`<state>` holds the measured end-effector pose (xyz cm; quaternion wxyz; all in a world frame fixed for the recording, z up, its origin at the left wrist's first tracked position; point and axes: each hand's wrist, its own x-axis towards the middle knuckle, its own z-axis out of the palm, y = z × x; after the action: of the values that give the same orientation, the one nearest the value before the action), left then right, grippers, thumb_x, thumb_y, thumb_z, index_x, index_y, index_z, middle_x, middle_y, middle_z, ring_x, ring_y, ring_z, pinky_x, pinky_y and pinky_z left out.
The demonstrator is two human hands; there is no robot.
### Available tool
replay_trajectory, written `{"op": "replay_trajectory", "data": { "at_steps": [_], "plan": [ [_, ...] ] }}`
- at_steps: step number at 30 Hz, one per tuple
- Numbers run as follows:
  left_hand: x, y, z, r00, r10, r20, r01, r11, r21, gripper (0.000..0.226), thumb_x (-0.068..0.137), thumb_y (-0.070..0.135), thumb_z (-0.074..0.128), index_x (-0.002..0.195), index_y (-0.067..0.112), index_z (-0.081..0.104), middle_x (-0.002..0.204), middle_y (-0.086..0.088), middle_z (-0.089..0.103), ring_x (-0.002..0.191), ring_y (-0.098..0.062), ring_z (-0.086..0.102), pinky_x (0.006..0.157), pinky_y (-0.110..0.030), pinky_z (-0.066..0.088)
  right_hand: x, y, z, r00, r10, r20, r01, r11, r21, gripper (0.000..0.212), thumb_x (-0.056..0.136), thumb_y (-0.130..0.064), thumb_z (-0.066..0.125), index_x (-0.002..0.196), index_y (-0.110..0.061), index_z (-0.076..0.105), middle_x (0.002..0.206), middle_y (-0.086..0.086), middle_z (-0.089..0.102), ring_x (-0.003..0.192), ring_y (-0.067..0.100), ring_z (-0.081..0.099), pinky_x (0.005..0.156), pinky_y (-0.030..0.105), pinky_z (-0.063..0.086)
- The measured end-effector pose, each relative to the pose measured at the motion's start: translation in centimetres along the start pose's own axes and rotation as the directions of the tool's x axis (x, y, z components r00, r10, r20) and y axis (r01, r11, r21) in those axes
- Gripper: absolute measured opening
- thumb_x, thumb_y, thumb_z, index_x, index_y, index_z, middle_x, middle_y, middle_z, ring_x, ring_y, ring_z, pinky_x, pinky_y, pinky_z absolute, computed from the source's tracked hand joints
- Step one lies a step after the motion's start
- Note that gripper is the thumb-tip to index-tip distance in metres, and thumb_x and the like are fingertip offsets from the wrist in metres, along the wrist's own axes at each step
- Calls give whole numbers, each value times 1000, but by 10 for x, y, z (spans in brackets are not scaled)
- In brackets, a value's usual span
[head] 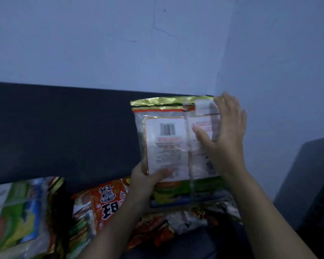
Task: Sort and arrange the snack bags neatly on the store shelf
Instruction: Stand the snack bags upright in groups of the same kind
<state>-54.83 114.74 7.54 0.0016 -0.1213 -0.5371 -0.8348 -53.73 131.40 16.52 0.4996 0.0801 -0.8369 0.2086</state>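
Observation:
A large snack bag (168,139) with a gold top seal and a white back label stands upright against the dark shelf back, close to the corner of the wall. My left hand (148,176) grips its lower left corner. My right hand (226,133) lies flat against its right side, fingers spread over the label. Below it lies a red-orange snack bag (108,200) with printed characters, flat on the shelf. A green and yellow bag (19,212) lies at the far left. More crumpled red bags (166,227) sit under my forearms.
A dark panel (64,131) runs along the back of the shelf. The pale blue wall (138,43) rises behind it and turns a corner at the right. A dark grey object (310,184) stands at the right edge.

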Motion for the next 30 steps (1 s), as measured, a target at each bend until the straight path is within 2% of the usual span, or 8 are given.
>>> {"op": "replay_trajectory", "data": {
  "at_steps": [3, 6, 12, 18, 21, 23, 26, 30],
  "plan": [
    [-6, 38, -37, 996, -19, -84, 9, 994, -110, 34, 61, 11, 71, 94, 5, 68, 86, -15, 74, 70, -24, 71, 60, -32, 59, -17, -27, 15, 857, 336, 391, -470, 820, 325, 94, 75, -58, 65, 149, -26, 16, 149, -11, 31, 137, 11, 28, 113, 34, 23],
    [-19, 71, -75, 985, 35, -170, -34, 999, 14, 44, 65, 18, 74, 107, 8, 66, 92, -11, 74, 79, -25, 72, 65, -34, 59, -37, -49, 39, 520, 221, 825, -840, 306, 447, 61, 67, -36, 71, 122, -13, 58, 110, 3, 70, 97, 19, 68, 83, 33, 56],
    [-53, 119, -155, 914, 132, -385, -63, 981, 185, 71, 75, 28, 72, 134, 17, 34, 109, -2, 67, 83, -16, 71, 61, -28, 55, -66, -120, 103, 509, 59, 859, -860, 84, 504, 37, 77, -28, 65, 109, -12, 64, 98, 9, 73, 87, 22, 71, 68, 30, 58],
    [-110, 159, -245, 866, 339, -368, -52, 792, 608, 78, 76, 17, 76, 137, 41, 33, 126, 15, 53, 117, -10, 55, 88, -26, 53, -75, -214, 158, 478, -91, 874, -846, 221, 486, 36, 89, -35, 61, 121, -18, 56, 106, -1, 71, 94, 18, 68, 80, 32, 56],
    [-127, 145, -281, 837, 311, -451, 224, 557, 800, 81, 84, 40, 67, 147, 44, 16, 158, 3, 9, 145, -17, 10, 116, -39, 20, -90, -252, 181, 586, -117, 802, -639, 542, 546, 62, 95, -29, 54, 147, -23, 21, 134, -15, 41, 105, 3, 52, 78, 11, 48],
    [-131, 129, -293, 857, 276, -436, 235, 544, 806, 71, 90, 49, 54, 148, 43, 13, 157, 5, 16, 145, -17, 13, 116, -38, 19, -104, -265, 201, 627, -191, 756, -426, 728, 537, 70, 97, -36, 45, 150, -28, -1, 153, -14, 8, 132, 12, 33, 107, 25, 37],
    [-131, 119, -295, 864, 273, -422, 217, 555, 803, 71, 82, 59, 51, 144, 46, 20, 143, 7, 41, 133, -15, 38, 109, -47, 35, -104, -263, 227, 523, -226, 822, -316, 844, 433, 60, 98, -46, 35, 150, -31, 9, 158, -8, -7, 144, 20, 17, 119, 41, 13],
    [-134, 108, -278, 817, 169, -552, 348, 618, 705, 98, 86, 42, 64, 150, 29, -8, 154, 5, -27, 138, -6, -21, 115, -30, 2, -73, -264, 239, 401, -312, 861, -178, 896, 408, 50, 99, -38, 38, 147, -26, 28, 156, 2, 20, 140, 20, 27, 108, 27, 25]
  ]
}}
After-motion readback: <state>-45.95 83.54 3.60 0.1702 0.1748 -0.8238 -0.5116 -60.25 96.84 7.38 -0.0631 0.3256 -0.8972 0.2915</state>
